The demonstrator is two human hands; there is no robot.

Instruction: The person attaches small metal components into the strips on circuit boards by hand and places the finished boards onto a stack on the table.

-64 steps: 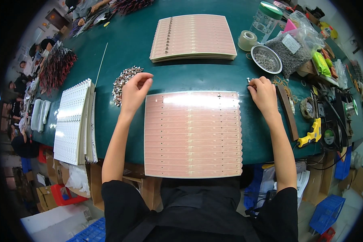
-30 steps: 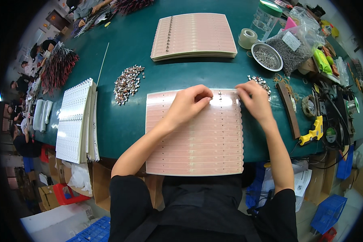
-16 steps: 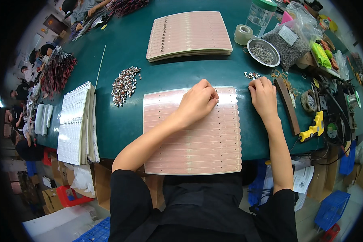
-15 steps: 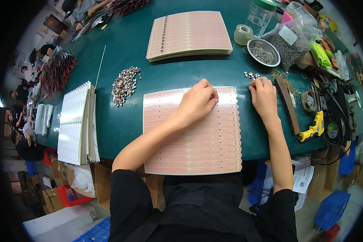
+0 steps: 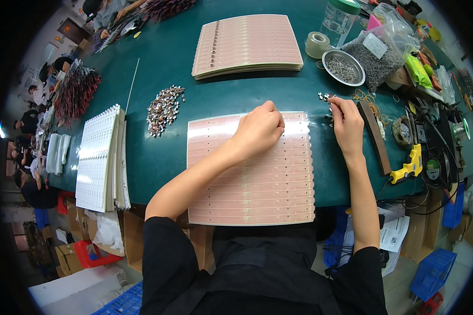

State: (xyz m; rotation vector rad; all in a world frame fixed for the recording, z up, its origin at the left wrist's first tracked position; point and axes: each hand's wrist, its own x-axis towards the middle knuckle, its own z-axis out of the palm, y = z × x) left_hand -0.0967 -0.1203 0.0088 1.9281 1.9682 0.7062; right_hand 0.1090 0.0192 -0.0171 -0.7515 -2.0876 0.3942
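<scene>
A pale pink circuit-board panel [image 5: 252,181], divided into long strips with small dark holes, lies flat before me at the table's near edge. Over its upper right part is my left hand [image 5: 258,130], fingers pinched together; whatever is between the tips is too small to name. Just right of the panel, my right hand [image 5: 348,126] touches a small cluster of tiny metallic parts [image 5: 324,96]. Its fingers are curled with thumb and forefinger close together, and what they grip cannot be made out. A larger pile of similar silvery and brown parts [image 5: 164,111] lies left of the panel.
Farther back sits a stack of pink panels [image 5: 252,44]; white panels [image 5: 97,160] stand at left. Toward the right are a metal bowl of small parts [image 5: 343,68], a tape roll [image 5: 317,45], a dark bar [image 5: 374,137] and a yellow glue gun [image 5: 409,165]. Other people work at far left.
My right hand has moved slightly right and away from me onto the small cluster of parts, its fingers changing pose. My left hand stays almost in place on the panel.
</scene>
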